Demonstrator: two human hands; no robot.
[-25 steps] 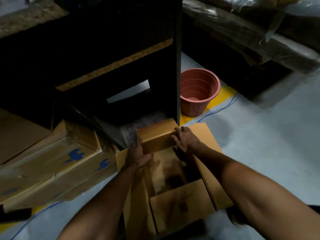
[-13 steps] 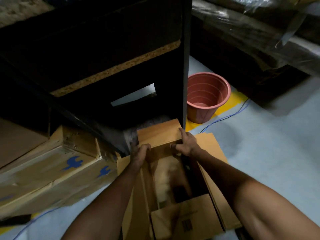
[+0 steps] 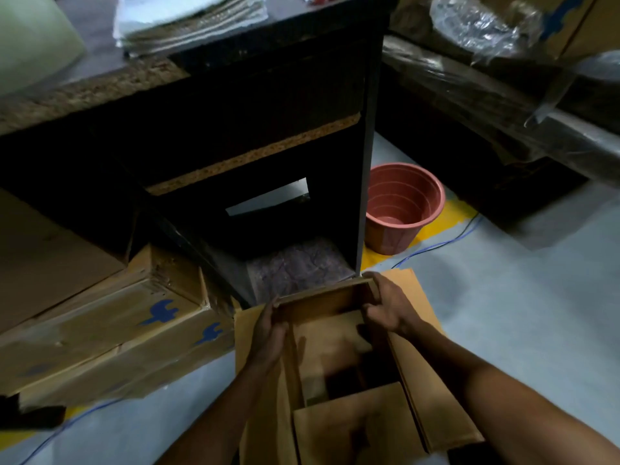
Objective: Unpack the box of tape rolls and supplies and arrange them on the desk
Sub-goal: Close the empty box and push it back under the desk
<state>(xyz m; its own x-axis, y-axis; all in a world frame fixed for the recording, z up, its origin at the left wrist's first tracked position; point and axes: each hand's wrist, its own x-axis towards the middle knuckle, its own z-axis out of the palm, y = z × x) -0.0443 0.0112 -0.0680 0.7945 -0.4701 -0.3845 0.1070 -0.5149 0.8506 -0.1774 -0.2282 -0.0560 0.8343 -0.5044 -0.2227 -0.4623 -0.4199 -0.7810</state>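
An open brown cardboard box [image 3: 416, 374] stands on the floor in front of the dark desk [image 3: 235, 105], its flaps spread outward. My left hand [image 3: 270, 330] grips the far left corner of the box. My right hand [image 3: 385, 305] grips the far right corner, fingers curled over the rim. The far flap [image 3: 327, 290] stands raised on edge between both hands. The inside of the box is dim; dark shapes lie at the bottom, too blurred to name.
A pink plastic pot [image 3: 401, 208] stands on the floor right of the desk. Taped cardboard boxes [image 3: 110, 330] with blue marks lie to the left. Plastic-wrapped bundles [image 3: 503, 78] fill the back right. White sheets [image 3: 188, 18] lie on the desktop. A blue cable [image 3: 436, 245] crosses the floor.
My hands slid from the top of the far flap to the box's far corners, and the flap now stands up. The view tilted up, showing the desktop.
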